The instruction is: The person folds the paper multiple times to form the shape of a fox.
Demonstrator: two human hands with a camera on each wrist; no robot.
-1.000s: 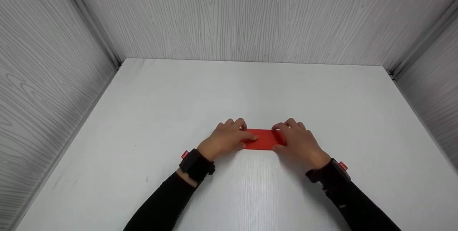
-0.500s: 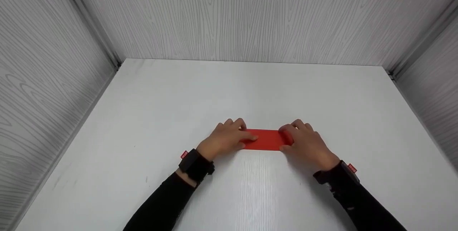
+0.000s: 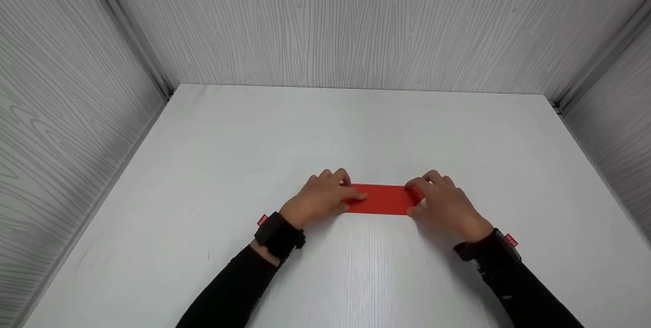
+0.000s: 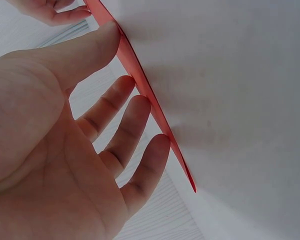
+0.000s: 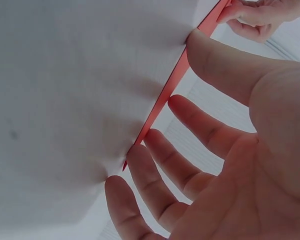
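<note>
A flat strip of red paper [image 3: 384, 199] lies lengthwise on the white table between my hands, and looks folded at its end in the left wrist view. My left hand [image 3: 320, 197] rests on its left end, one finger reaching over the top and the thumb by the near edge. At the right end my right hand [image 3: 446, 207] spans the strip, thumb at the near edge and index finger at the far edge. In both wrist views the fingers are spread and slightly bent, with fingertips [image 4: 160, 142] along the paper. Both ends are partly hidden under the hands in the head view.
The white tabletop [image 3: 244, 129] stretches around both hands. Grey wood-grain panels stand behind it [image 3: 325, 23], on the left [image 3: 61, 89] and on the right [image 3: 620, 104]. Each wrist wears a black band [image 3: 279, 235] with a small red tag.
My right hand has slid to the right along the red paper, and more of the strip shows between the hands. My left hand has stayed in place.
</note>
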